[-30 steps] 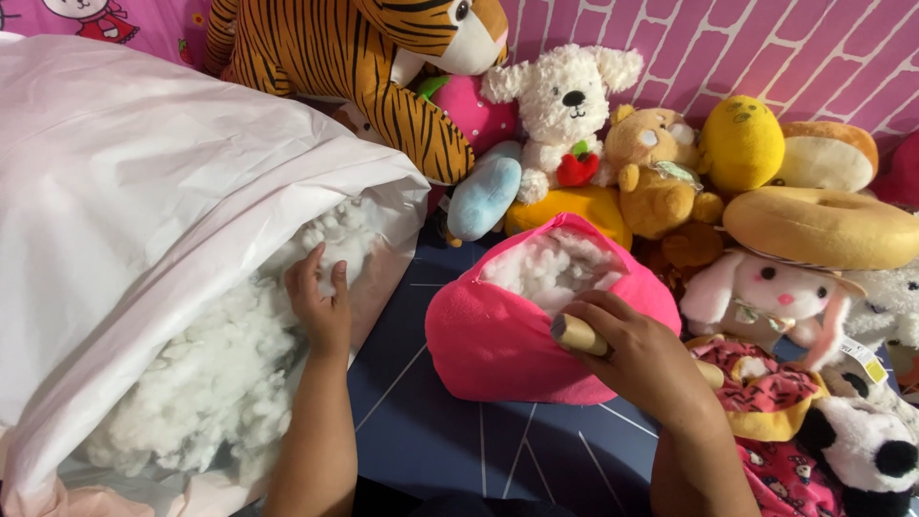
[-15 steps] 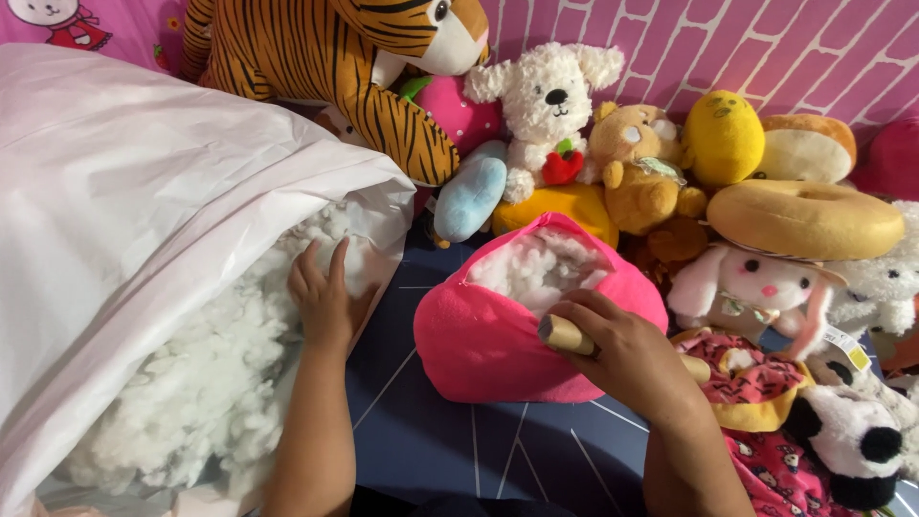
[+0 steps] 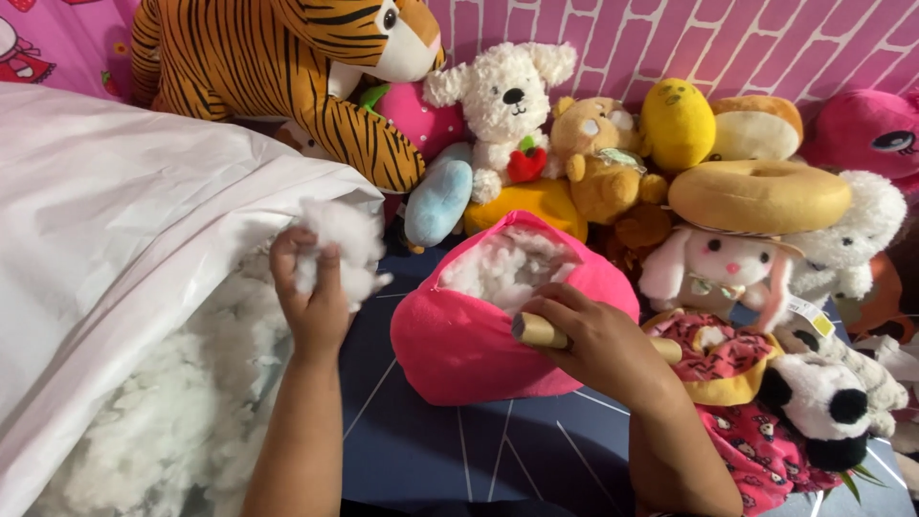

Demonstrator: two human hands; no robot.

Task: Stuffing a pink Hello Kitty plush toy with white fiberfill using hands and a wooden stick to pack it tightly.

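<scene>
While the left hand (image 3: 311,297) is clutching a tuft of white stuffing (image 3: 340,244) right at the mouth of the big white bag (image 3: 124,220), the right hand (image 3: 598,340) is gripping a wooden stick (image 3: 536,330) against the pink plush shell (image 3: 479,335), just right of that bag, with fluff showing in its open top.

Bkgd: tiger plush (image 3: 287,77), white dog plush (image 3: 503,96), donut cushion (image 3: 758,196).

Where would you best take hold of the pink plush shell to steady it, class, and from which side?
Grip the pink plush shell at the rim of its opening, from the right, where the right hand rests with the wooden stick. The opening faces up with white stuffing showing, so a rim hold likely keeps it open.
</scene>
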